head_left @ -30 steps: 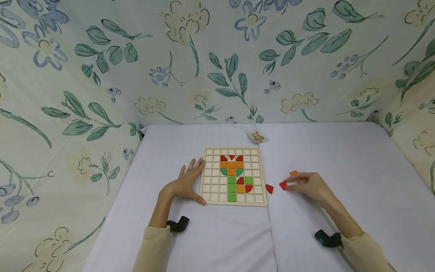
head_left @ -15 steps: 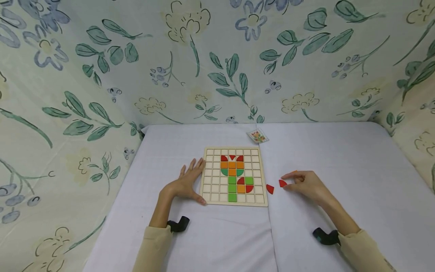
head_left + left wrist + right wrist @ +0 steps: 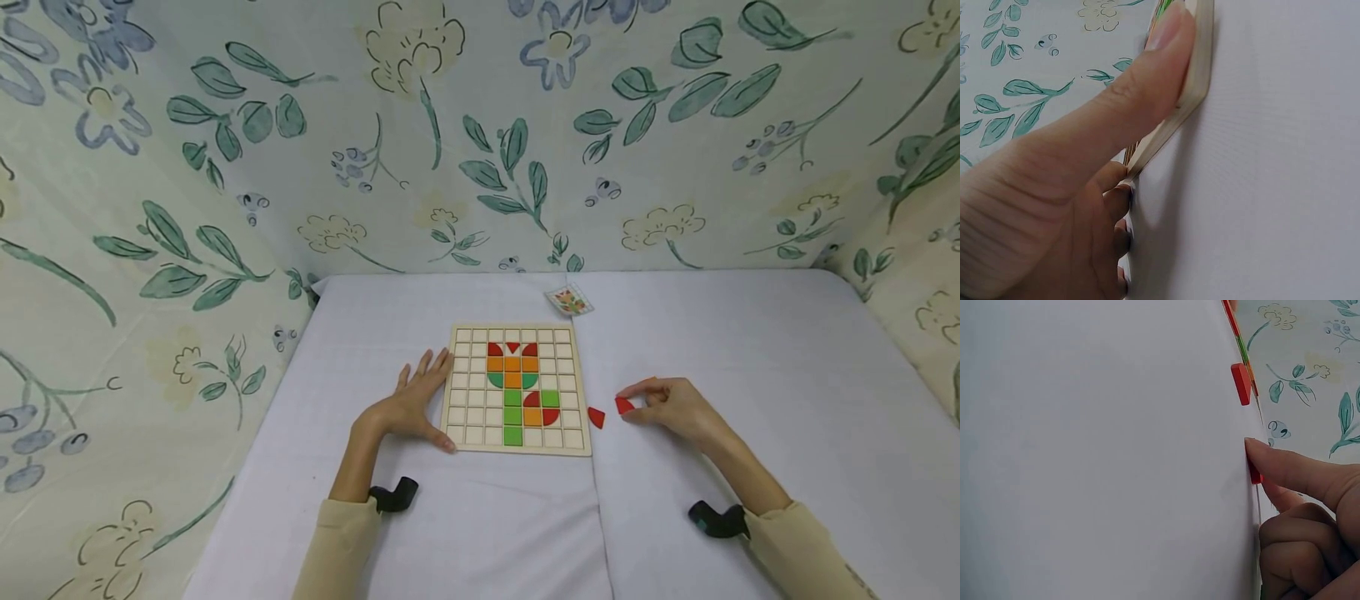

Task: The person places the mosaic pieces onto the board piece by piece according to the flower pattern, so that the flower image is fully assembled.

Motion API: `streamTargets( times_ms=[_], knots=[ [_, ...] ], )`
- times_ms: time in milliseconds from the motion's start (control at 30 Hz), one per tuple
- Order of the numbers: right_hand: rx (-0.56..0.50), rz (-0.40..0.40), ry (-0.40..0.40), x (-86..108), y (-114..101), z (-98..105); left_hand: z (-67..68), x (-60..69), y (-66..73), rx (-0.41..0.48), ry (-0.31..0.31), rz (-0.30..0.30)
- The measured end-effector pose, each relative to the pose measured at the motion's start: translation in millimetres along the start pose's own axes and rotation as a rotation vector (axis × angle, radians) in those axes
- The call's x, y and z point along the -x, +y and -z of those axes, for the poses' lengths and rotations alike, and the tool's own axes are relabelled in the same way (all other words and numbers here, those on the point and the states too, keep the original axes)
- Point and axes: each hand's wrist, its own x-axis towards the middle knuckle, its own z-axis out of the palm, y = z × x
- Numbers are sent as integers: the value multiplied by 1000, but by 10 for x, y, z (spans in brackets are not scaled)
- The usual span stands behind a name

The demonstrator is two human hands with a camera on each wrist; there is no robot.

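Observation:
A square wooden grid board (image 3: 525,452) lies on the table, set with red, orange and green pieces shaped like a flower with a stem. My left hand (image 3: 412,406) rests at its left edge with spread fingers; in the left wrist view the thumb (image 3: 1141,87) lies on the board's near corner. Right of the board, my right hand (image 3: 678,407) pinches a red quarter-circle piece (image 3: 624,406) between thumb and finger, low at the tabletop. Between that hand and the board lies another red piece (image 3: 596,417), also red in the right wrist view.
Behind the board lies a small picture card (image 3: 569,300) with a similar flower design. White cloth (image 3: 750,350) covers the table, creased in front of the board. A flowered curtain (image 3: 480,225) hangs behind and at the sides.
My right hand has shifted slightly left, and the red piece has turned in its fingers. The orange piece beside that hand is now hidden behind it. The left hand stays put.

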Motion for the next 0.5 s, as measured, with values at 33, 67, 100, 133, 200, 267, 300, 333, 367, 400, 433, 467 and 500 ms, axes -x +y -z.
streamTargets(
  times_ms=[33,67,100,133,200,267,300,333,367,400,433,467,500],
  knots=[
    [-1,0,0,-2,1,2,-1,1,1,0,1,0],
    [1,1,1,-2,0,4,-3,2,3,0,2,-1],
    [2,3,2,-3,0,8,-4,3,3,0,2,-1],
    [3,6,3,-5,0,12,-4,3,4,0,3,-2],
    [4,3,6,-7,0,19,-4,4,5,-1,2,-2],
    [1,-2,12,-10,-1,25,-3,4,5,-2,2,-3],
    [0,-2,13,-12,-1,27,-2,4,6,-3,1,-3],
    [1,-2,15,-15,-2,29,-1,3,6,-5,1,-4],
    [2,-2,17,-18,-3,29,0,3,6,-5,2,-3],
    [3,0,18,-21,-5,30,1,2,5,-6,2,-3],
    [7,2,20,-23,-8,30,2,2,4,-7,3,-3],
    [13,4,21,-26,-11,30,3,2,2,-9,2,-2],
    [21,7,24,-27,-16,31,4,2,2,-8,3,-1]
  ],
)
